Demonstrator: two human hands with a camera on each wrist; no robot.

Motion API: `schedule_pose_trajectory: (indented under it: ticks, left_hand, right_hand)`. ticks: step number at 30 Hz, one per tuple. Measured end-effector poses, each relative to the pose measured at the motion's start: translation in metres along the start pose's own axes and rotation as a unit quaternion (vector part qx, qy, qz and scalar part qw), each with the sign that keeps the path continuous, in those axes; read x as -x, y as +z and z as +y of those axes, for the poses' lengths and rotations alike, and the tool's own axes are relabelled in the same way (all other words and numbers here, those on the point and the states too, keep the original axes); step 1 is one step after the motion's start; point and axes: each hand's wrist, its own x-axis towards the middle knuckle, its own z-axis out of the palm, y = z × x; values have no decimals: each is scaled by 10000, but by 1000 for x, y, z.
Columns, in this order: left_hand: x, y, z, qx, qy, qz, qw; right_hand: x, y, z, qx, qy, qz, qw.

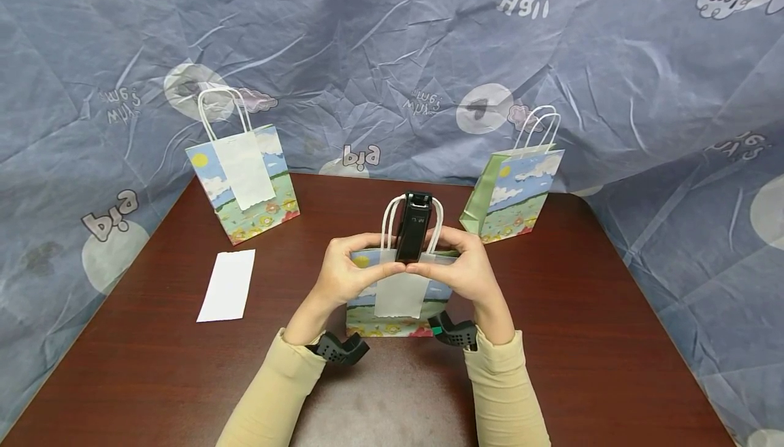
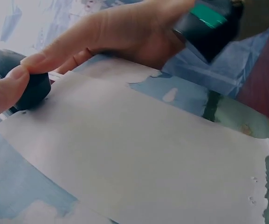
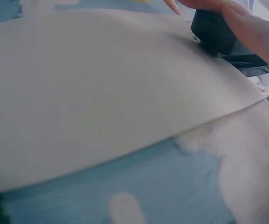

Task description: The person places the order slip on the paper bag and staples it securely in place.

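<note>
A black stapler (image 1: 414, 226) straddles the top edge of a paper gift bag (image 1: 361, 307) in the middle of the head view, between its white twisted handles. Beneath its near end a white paper slip (image 1: 401, 297) hangs down the bag's painted front. My left hand (image 1: 349, 267) and right hand (image 1: 465, 263) grip the stapler from both sides, thumbs meeting on its near end; their other fingers are mostly hidden behind the bag. In the left wrist view, both thumbs press the stapler (image 2: 38, 88) above the slip (image 2: 139, 149). The right wrist view shows the stapler (image 3: 213, 32) at the slip's upper edge.
Another gift bag (image 1: 282, 181) with a white slip on its front stands at the back left. At the back right stands a third bag (image 1: 520, 195), without a slip showing. A loose white slip (image 1: 226, 287) lies on the brown table (image 1: 153, 345). Blue printed fabric (image 1: 367, 79) hangs behind.
</note>
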Motion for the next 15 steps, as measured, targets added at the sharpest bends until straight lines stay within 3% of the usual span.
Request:
schedule_pose_trajectory:
  ticks: [6,15]
  left_hand:
    - [-1,-2,2,100,-47,-126,9999]
    - [-7,-4,35,0,-214,-261,9994]
  right_hand:
    - [0,-1,0,-117,23,-94,9999]
    - [0,-3,-2,25,-20,-199,9998]
